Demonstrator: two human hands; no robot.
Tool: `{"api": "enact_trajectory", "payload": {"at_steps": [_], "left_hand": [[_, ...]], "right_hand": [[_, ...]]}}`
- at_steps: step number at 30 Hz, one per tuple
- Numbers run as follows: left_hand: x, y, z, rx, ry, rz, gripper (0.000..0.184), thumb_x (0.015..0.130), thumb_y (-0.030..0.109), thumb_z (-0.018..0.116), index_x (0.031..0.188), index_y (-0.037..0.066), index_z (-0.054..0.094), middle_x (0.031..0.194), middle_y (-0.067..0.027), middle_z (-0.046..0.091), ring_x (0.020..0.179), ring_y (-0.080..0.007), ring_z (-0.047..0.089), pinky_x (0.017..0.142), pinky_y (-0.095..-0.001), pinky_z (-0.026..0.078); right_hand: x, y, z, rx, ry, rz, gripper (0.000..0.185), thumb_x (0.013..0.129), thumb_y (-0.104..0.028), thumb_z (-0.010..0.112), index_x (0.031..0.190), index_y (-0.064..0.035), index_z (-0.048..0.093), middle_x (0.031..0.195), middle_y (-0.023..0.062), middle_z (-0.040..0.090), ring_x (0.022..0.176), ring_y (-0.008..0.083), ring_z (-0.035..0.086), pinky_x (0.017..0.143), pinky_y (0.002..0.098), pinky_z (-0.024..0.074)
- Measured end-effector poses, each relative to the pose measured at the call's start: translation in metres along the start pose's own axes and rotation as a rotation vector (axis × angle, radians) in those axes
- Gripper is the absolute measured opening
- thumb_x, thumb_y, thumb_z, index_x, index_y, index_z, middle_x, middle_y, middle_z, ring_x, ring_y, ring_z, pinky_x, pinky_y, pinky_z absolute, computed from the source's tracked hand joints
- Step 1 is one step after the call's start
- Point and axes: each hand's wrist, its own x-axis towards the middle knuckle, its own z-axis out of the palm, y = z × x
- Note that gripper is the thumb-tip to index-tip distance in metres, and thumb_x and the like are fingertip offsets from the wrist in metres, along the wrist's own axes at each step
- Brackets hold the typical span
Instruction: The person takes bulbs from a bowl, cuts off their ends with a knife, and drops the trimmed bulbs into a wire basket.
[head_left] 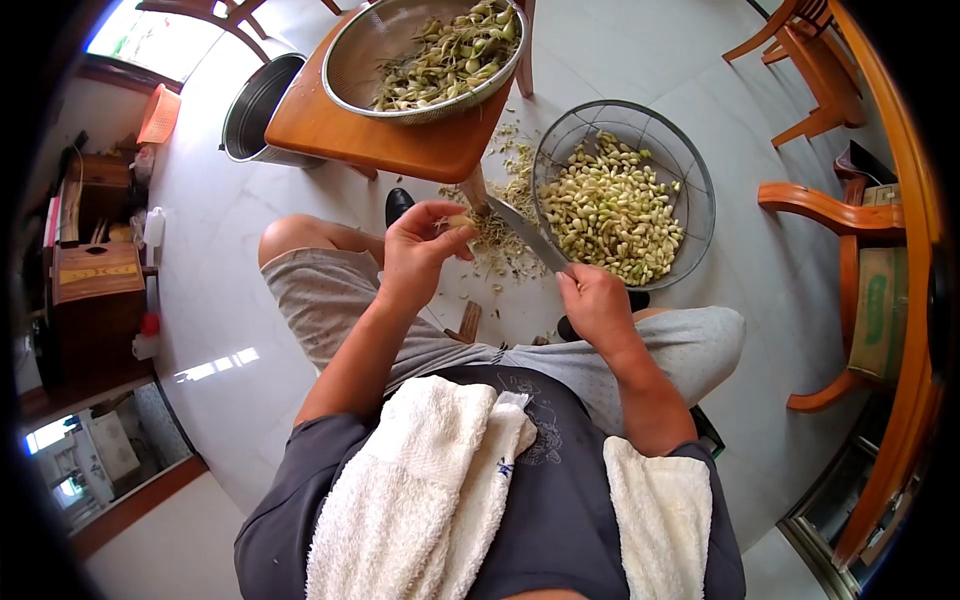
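My left hand [420, 250] pinches a small pale bulb [461, 221] between thumb and fingers. Closed around the handle of a long knife [530, 235] is my right hand [598, 305]; the blade points up and left, its tip close to the bulb. To the right of the knife, a wide mesh basket [702, 165] on the floor holds many trimmed whitish bulbs [610, 210]. Up ahead, a metal colander [340, 85] on a wooden chair [400, 145] contains untrimmed bulbs [450, 60] with stems and roots.
Trimmings [505, 255] litter the floor beneath my hands. A metal bucket [240, 125] stands left of the chair. Wooden chairs [815, 85] are on the right, near a cardboard box [880, 310]. White towels [420, 470] hang over my chest.
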Motion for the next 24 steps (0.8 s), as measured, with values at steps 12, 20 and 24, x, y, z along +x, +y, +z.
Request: {"api": "enact_trajectory", "payload": {"at_steps": [12, 20, 24], "left_hand": [[0.009, -0.013, -0.011, -0.227, -0.072, -0.145, 0.022, 0.083, -0.003, 0.064, 0.104, -0.003, 0.059, 0.088, -0.0088, 0.063, 0.077, -0.0185, 0.063, 0.061, -0.0265, 0.048], [0.006, -0.017, -0.004, -0.296, -0.107, -0.230, 0.015, 0.084, -0.001, 0.064, 0.097, -0.001, 0.059, 0.086, -0.0085, 0.066, 0.073, -0.0156, 0.062, 0.064, -0.0269, 0.047], [0.005, -0.030, -0.008, -0.327, -0.194, -0.185, 0.014, 0.084, 0.001, 0.064, 0.098, 0.000, 0.060, 0.088, -0.0093, 0.067, 0.075, -0.0165, 0.063, 0.065, -0.0276, 0.048]], "right_hand": [[-0.001, -0.023, -0.007, 0.263, 0.148, -0.158, 0.013, 0.082, -0.010, 0.062, 0.092, -0.0022, 0.066, 0.071, 0.0143, 0.059, 0.064, 0.0318, 0.058, 0.058, 0.0382, 0.0452], [-0.001, -0.021, -0.008, -0.002, 0.256, -0.447, 0.021, 0.078, -0.006, 0.064, 0.099, -0.0039, 0.065, 0.072, 0.0093, 0.056, 0.065, 0.0270, 0.057, 0.057, 0.0370, 0.0459], [-0.001, -0.018, -0.005, -0.035, 0.261, -0.474, 0.021, 0.077, -0.006, 0.064, 0.098, -0.0029, 0.065, 0.070, 0.0083, 0.054, 0.064, 0.0263, 0.056, 0.056, 0.0367, 0.0453]]}}
